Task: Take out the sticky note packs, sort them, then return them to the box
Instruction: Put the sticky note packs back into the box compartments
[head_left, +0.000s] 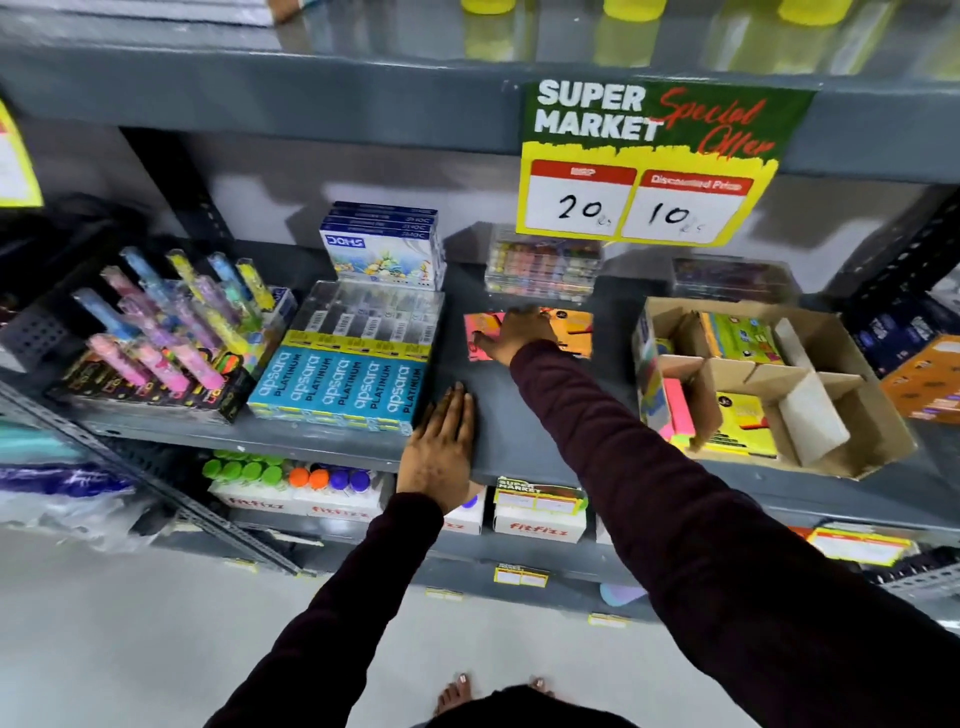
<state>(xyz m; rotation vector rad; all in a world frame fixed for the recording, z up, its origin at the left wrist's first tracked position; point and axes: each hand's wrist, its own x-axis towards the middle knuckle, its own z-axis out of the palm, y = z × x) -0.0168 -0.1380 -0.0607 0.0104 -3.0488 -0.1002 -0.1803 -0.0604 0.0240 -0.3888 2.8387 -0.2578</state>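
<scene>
A pink sticky note pack (479, 338) and an orange one (574, 330) lie side by side on the grey shelf (519, 415). My right hand (522, 332) rests on them, fingers spread over where they meet; whether it grips one I cannot tell. My left hand (441, 452) lies flat and open on the shelf's front edge, holding nothing. The cardboard box (852, 410) with dividers stands to the right on the same shelf. It holds a yellow pack (740, 421), a green-yellow pack (743, 338) and pink and green neon packs (678, 410) at its left wall.
Blue Apsara pencil boxes (337, 384) sit directly left of my left hand. Doms boxes (382, 244) and a clear case of colourful items (543, 270) stand behind. A price sign (654, 166) hangs from the upper shelf. Novelty pens (166, 332) fill the far left.
</scene>
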